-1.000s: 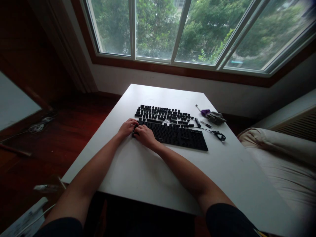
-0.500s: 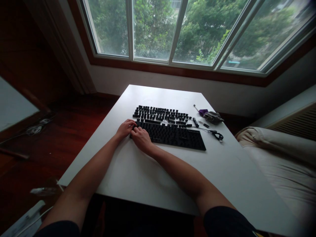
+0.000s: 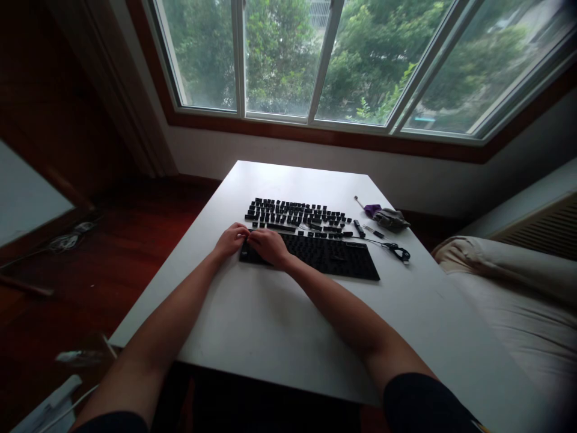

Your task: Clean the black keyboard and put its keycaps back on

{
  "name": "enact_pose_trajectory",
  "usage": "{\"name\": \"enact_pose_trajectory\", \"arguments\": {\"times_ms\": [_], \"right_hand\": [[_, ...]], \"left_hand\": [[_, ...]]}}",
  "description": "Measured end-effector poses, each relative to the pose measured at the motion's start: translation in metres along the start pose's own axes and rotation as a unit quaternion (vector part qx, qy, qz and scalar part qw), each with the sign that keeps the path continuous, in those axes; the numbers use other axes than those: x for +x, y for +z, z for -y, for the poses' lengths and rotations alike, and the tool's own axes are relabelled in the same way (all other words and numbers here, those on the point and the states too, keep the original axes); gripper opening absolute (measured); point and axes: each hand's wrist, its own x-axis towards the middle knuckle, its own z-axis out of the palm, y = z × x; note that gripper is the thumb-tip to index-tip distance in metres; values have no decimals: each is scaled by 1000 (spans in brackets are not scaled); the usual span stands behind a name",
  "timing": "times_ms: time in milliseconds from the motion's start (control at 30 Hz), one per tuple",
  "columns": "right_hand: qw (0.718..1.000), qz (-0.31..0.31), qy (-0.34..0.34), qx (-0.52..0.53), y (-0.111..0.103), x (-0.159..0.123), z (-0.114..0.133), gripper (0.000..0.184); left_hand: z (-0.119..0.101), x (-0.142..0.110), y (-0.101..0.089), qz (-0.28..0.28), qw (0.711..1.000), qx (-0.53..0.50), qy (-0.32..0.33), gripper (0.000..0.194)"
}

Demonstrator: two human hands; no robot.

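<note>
A black keyboard [image 3: 336,260] lies flat on the white table [image 3: 252,337], its key field looking bare of caps. My left hand [image 3: 231,239] is at its far left corner with the fingers curled in. Just right of it, my right hand [image 3: 269,245] lies over the left end of the keyboard, fingers closed and fingertips meeting those of my left. Whatever is between the fingertips is too small to make out. Loose black keycaps [image 3: 288,210] are spread in rows behind the keyboard, with a long spacebar [image 3: 281,227] nearest to it.
To the right lie a coiled black cable [image 3: 399,252], a small black tool [image 3: 359,228], a thin brush [image 3: 358,201] and a crumpled grey and purple cloth [image 3: 390,218]. A window [image 3: 279,60] is beyond the table; a pale cushioned seat [image 3: 505,288] stands at right.
My right hand has shifted slightly right and away from me, uncovering the keyboard's near left corner. My left hand stays at the far left corner. The view has tilted slightly.
</note>
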Motion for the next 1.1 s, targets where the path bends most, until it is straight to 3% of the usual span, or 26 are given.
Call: {"name": "enact_pose_trajectory", "arguments": {"times_ms": [200,433,867,967,1100], "right_hand": [[996,-10,64,-53,-5,43,-38,19],[995,72,-1,-71,10,77,-58,17],[987,123,-19,-100,14,87,-61,16],[991,94,-22,-88,8,82,-59,16],[1000,-6,-4,-21,0,56,-50,16]], "left_hand": [[-4,-1,-2,2,1000,16,8,25],[-9,0,-4,-14,998,60,2,24],[-5,2,-5,-10,999,36,-11,25],[-5,2,-5,-7,999,29,-12,25],[-5,2,-5,-8,1000,24,-16,26]]}}
